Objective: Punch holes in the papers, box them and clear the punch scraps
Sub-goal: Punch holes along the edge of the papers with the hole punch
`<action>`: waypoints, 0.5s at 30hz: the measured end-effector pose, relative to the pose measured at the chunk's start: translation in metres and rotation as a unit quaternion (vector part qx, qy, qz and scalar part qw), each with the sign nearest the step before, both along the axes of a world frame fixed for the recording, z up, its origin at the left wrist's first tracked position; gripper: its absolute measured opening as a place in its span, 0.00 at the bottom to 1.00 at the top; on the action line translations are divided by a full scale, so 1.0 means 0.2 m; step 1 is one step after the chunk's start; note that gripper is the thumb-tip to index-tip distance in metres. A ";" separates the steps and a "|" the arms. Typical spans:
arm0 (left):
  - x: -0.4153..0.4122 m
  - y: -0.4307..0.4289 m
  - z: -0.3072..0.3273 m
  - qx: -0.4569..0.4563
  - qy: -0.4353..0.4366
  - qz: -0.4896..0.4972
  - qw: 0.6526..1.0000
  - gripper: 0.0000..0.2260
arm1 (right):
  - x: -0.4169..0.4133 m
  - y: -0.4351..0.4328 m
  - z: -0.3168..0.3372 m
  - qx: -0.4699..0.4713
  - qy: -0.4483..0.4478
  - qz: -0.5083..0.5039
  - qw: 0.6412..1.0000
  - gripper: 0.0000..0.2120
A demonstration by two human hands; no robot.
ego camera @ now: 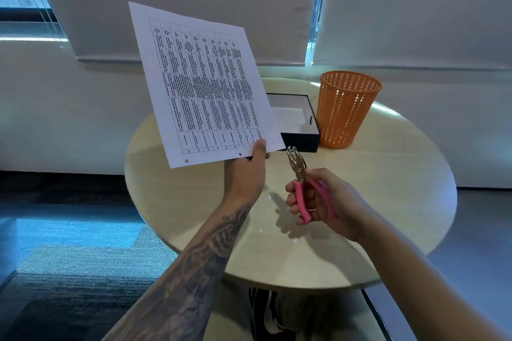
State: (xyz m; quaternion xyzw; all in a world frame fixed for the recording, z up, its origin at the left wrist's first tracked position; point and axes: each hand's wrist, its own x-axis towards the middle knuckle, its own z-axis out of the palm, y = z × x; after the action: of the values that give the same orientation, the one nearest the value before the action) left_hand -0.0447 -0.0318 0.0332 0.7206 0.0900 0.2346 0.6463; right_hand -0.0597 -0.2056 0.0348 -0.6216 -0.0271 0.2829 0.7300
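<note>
Holding a printed sheet (pixel 203 86) upright above the round table (pixel 388 188), the left hand (pixel 246 171) pinches its lower edge, thumb on the front face near the bottom right corner. Two punched holes (pixel 186 160) already show along that bottom margin, one near the left corner and one just left of the thumb. The right hand (pixel 327 202) is wrapped around the pink handles of a plier-type hole punch (pixel 300 183), whose metal head points up at the sheet's lower right corner, close to the edge but apart from it; the handles look spread, not squeezed. Punching seems to be the step in hand (boxing and clearing have yet to come). A further hole would call for sliding the punch's head over the margin, keeping it in line with the other holes, then squeezing firmly while the left hand keeps the sheet steady. Behind the sheet an open dark box (pixel 300 130) with a pale inside waits on the table, just beside an orange mesh bin (pixel 346 113). A few pale specks (pixel 268 197) on the tabletop near the hands are probably punch scraps, though too small to be sure.
</note>
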 end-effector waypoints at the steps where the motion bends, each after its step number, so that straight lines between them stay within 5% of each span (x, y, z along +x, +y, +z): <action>1: -0.01 -0.01 0.01 -0.001 -0.006 -0.001 1.000 0.11 | 0.00 0.01 0.00 -0.008 -0.009 0.001 1.000 0.22; 15: -0.04 -0.04 0.05 -0.019 -0.004 -0.004 1.000 0.10 | -0.04 0.09 0.00 -0.087 -0.073 0.006 0.994 0.19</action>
State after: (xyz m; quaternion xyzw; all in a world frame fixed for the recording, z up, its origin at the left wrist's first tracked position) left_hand -0.0534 -0.0395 0.0430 0.7073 0.0894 0.2331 0.6613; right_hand -0.0673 -0.1876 0.0348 -0.7014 -0.0599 0.2425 0.6676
